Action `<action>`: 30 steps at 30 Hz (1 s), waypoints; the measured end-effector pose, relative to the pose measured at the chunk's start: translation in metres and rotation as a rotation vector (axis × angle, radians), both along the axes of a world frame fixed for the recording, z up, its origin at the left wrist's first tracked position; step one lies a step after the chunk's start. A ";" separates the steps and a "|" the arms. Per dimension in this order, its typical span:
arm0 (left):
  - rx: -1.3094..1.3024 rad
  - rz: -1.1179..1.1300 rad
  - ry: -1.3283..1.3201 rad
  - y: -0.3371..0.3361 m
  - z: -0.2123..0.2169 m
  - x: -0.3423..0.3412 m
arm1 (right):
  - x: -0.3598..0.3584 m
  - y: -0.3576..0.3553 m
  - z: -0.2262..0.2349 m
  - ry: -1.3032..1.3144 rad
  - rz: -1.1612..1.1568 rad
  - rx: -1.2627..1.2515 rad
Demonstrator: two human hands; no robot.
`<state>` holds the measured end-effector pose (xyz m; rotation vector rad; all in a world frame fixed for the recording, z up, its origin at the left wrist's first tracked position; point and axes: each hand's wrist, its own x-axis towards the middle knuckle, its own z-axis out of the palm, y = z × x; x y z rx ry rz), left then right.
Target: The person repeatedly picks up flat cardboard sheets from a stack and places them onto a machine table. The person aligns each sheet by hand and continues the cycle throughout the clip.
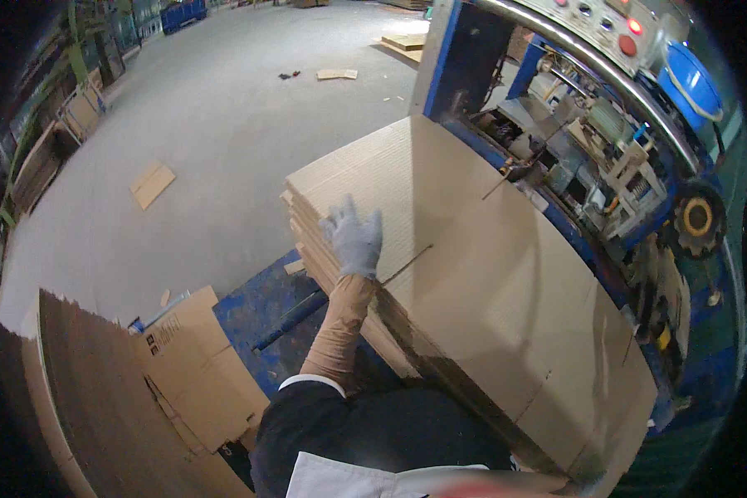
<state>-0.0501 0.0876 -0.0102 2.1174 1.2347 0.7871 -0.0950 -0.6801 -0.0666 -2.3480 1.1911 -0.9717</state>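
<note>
My left hand (356, 239), in a grey glove below a brown sleeve, lies on the left part of the top cardboard sheet (490, 274). Its fingers are spread and it grips nothing. That sheet tops a stack of flat cardboard blanks (398, 336), whose layered edges show along the near left side. Slits and crease lines cross the top sheet. At the lower edge, my right hand (589, 488) barely shows by the near right corner of the stack; its fingers cannot be made out.
A blue-framed machine (589, 158) with a control panel (610, 25) borders the stack's right side. A blue bucket (689, 85) hangs beside it. Below the stack is a blue metal platform (266, 311). More cardboard (195, 373) stands at the lower left; scraps (153, 184) lie on the floor.
</note>
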 end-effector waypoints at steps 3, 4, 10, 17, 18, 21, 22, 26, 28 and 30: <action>-0.067 -0.137 -0.096 0.009 0.015 -0.008 | -0.008 0.005 0.019 -0.172 -0.041 0.145; -0.087 -0.209 -0.149 0.011 0.020 -0.011 | -0.016 0.005 0.027 -0.240 -0.062 0.196; -0.050 -0.356 -0.870 0.038 0.037 -0.011 | -0.070 0.023 0.079 -0.561 -0.177 0.426; -0.566 -0.570 -0.709 0.072 0.034 -0.026 | -0.095 0.112 0.156 -0.865 0.696 0.406; -0.698 -0.621 -0.762 0.066 0.038 -0.039 | -0.109 0.129 0.158 -0.813 0.612 0.393; -0.564 -0.835 -0.592 0.023 0.042 -0.067 | -0.141 0.179 0.142 -0.529 0.465 0.339; -0.512 -0.801 -0.459 0.009 0.042 -0.068 | -0.143 0.194 0.131 -0.392 0.476 0.327; 0.249 -1.369 -0.262 -0.059 0.033 -0.060 | -0.134 0.232 0.084 0.031 0.978 -0.079; 0.524 -1.543 -0.033 -0.080 0.030 -0.045 | -0.110 0.232 0.070 0.144 1.096 -0.271; 0.688 -1.584 0.115 -0.095 0.026 -0.037 | -0.094 0.229 0.063 0.206 1.164 -0.395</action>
